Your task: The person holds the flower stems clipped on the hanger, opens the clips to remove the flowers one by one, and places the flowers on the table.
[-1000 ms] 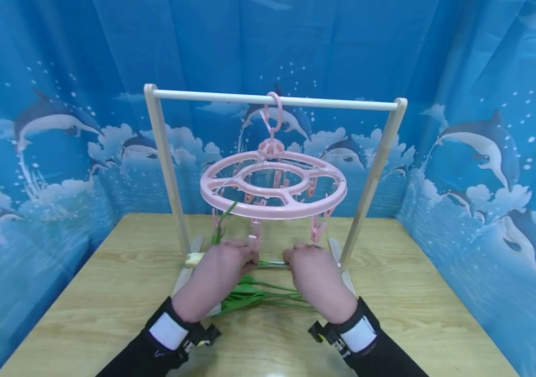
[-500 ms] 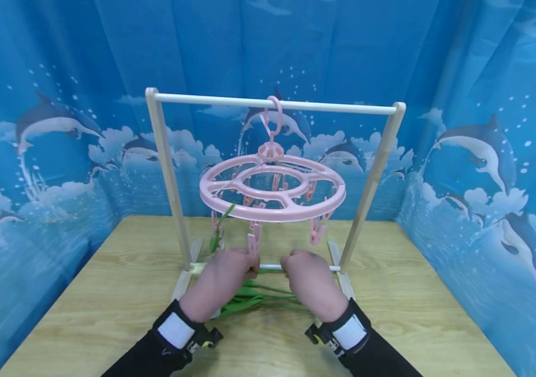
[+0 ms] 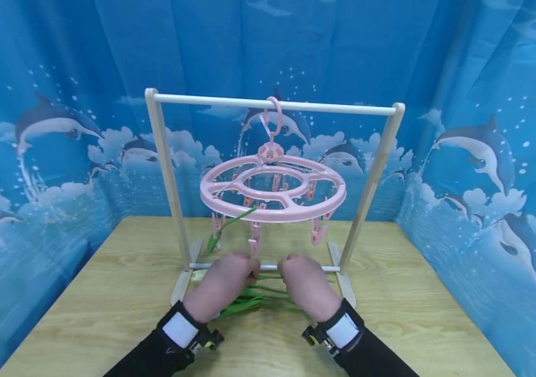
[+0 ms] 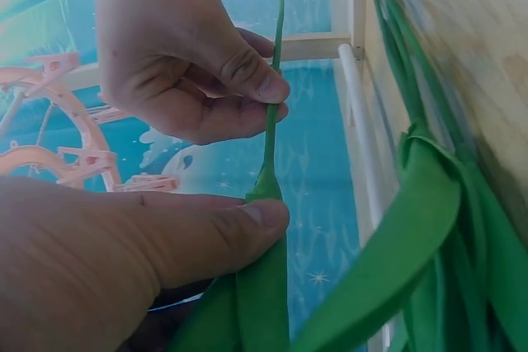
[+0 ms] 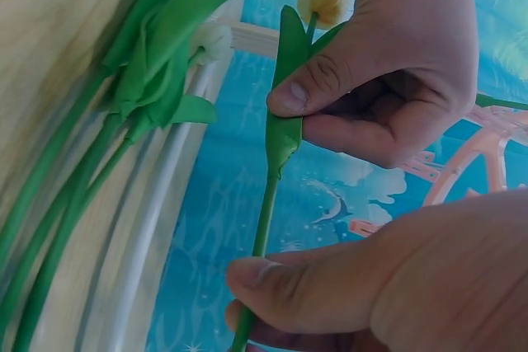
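Observation:
In the head view, my left hand (image 3: 227, 280) and right hand (image 3: 308, 285) are side by side below a pink clip hanger (image 3: 291, 212). Between them they hold an artificial tulip, its pale yellow bloom (image 5: 323, 2) beyond the left hand in the right wrist view. My left thumb and fingers pinch its leaves (image 5: 285, 138) near their base. My right thumb and fingers pinch its thin green stem (image 4: 271, 142). More tulips, a bunch with green leaves (image 3: 242, 306), lie on the table under my hands; one white bloom (image 5: 213, 40) shows.
A wooden rack with a white top rail (image 3: 211, 99) bears the hanger; its lower rail (image 3: 268, 267) runs just beyond my hands. Pink clothespins (image 3: 255, 238) dangle from the ring. A green stem with a leaf (image 3: 230, 228) is at the left clips. Blue dolphin curtains surround the table (image 3: 84, 293).
Both hands have come slightly down and toward me with the tulip, still holding it. The green stem by the left clips has swung, its tip now further right. The hanger looks nearly still.

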`<action>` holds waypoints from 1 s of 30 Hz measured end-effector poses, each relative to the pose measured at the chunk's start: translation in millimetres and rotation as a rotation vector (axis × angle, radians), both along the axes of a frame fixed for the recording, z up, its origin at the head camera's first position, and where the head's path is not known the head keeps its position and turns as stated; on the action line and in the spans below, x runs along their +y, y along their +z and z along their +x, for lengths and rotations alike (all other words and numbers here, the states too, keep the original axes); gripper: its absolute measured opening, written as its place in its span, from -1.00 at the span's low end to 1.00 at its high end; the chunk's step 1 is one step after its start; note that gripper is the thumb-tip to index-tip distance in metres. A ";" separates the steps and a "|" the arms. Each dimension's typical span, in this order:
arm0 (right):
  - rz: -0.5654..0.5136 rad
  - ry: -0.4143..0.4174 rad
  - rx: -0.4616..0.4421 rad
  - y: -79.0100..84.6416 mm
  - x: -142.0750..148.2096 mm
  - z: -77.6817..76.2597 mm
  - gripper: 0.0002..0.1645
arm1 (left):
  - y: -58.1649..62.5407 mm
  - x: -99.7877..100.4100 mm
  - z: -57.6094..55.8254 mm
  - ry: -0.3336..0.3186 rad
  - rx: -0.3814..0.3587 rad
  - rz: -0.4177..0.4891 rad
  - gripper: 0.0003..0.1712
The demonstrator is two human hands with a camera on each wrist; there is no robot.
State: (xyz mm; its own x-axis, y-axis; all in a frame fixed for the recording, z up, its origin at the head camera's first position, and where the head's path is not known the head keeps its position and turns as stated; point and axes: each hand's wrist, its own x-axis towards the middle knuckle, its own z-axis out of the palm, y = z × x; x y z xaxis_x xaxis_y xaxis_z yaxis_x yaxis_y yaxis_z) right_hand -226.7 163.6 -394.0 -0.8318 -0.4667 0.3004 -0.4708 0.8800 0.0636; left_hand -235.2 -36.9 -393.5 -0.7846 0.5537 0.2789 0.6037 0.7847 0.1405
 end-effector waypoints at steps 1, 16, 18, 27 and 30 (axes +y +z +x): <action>0.005 0.002 0.006 -1.6 -0.2 -0.5 -0.77 | -1.9 0.1 -0.5 -0.002 0.002 -0.001 -0.83; 0.015 0.057 0.072 -19.4 -1.4 -2.3 -0.75 | -21.7 1.4 -7.0 -0.027 0.032 -0.006 -0.85; 0.012 0.055 0.076 -22.0 -1.4 -3.4 -0.76 | -25.9 1.8 -9.1 -0.032 0.044 0.001 -0.85; 0.012 0.057 0.084 -28.0 -1.7 -6.0 -0.77 | -33.8 2.3 -12.4 -0.036 0.049 0.037 -0.78; 0.022 0.058 0.095 -30.7 -1.6 -6.7 -0.77 | -35.0 1.9 -11.9 -0.042 0.035 0.023 -0.82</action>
State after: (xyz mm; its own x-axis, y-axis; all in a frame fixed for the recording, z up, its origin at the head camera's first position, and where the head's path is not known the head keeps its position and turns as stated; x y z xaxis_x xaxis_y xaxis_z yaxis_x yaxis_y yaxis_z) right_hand -233.3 162.0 -424.7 -0.7718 -0.5203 0.3656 -0.5116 0.8495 0.1291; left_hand -247.1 -35.0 -428.5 -0.7505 0.5790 0.3187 0.6409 0.7553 0.1371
